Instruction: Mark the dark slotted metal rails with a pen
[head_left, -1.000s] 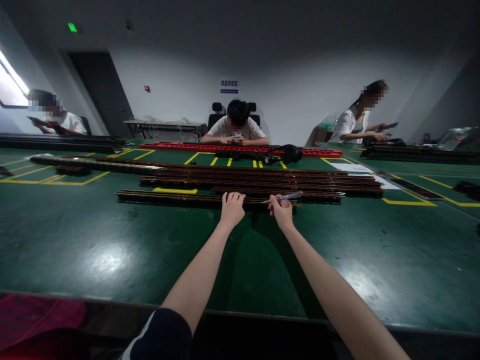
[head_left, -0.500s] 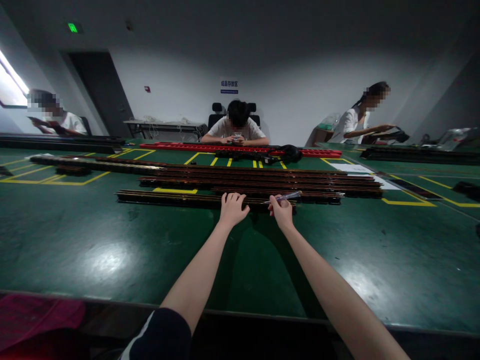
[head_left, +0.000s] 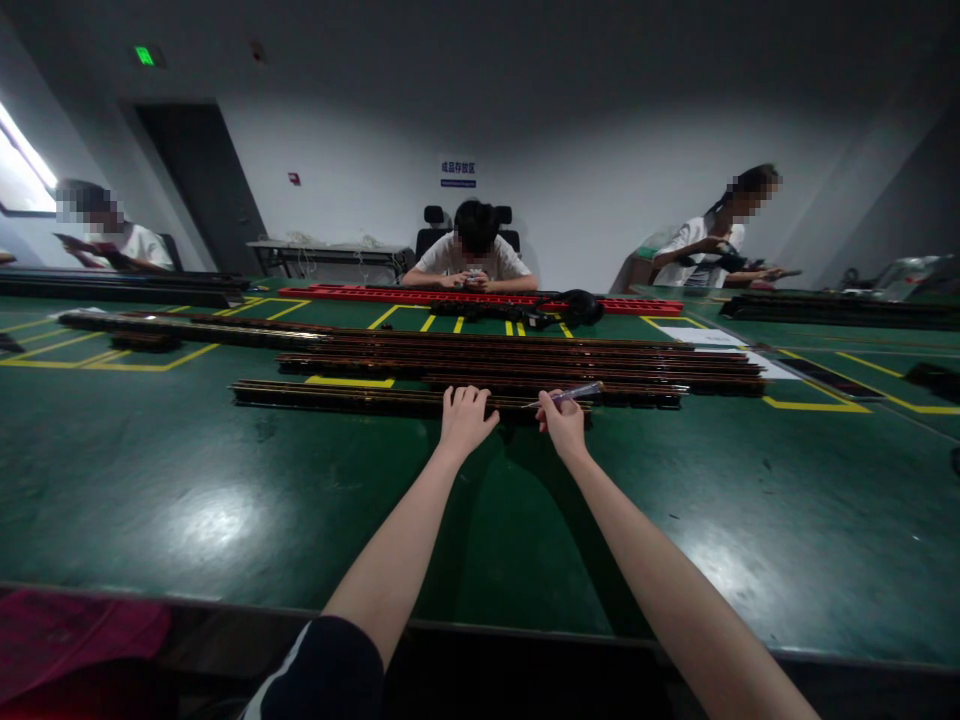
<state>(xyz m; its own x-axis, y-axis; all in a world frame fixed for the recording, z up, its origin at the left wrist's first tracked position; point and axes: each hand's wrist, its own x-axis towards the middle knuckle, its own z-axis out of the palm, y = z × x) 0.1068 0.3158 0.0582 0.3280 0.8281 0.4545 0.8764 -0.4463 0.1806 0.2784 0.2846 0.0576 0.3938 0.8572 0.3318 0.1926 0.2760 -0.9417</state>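
Observation:
A long dark strip (head_left: 337,398) with thin gold-coloured edges lies lengthwise in front of me. My left hand (head_left: 466,422) is closed over it, fingers across the top and thumb on the near side. Just to the right, my right hand (head_left: 565,425) grips a small screwdriver (head_left: 583,392) with a clear purplish handle. Its thin shaft points left, low over the strip between my hands. Whether the tip touches the strip is too small to tell. Directly behind lies a row of similar long strips (head_left: 517,352), side by side.
On the green table (head_left: 247,470), a red rail (head_left: 345,293) and a black cable bundle (head_left: 574,306) lie farther back. White paper (head_left: 697,336) and a dark flat panel (head_left: 832,378) are at right. Co-workers sit opposite, at left (head_left: 139,245), centre (head_left: 517,262) and right (head_left: 679,250).
My hands, the screwdriver and the strip look the same as before. The co-worker at right has shifted both arms and now holds a dark item lower, over the table.

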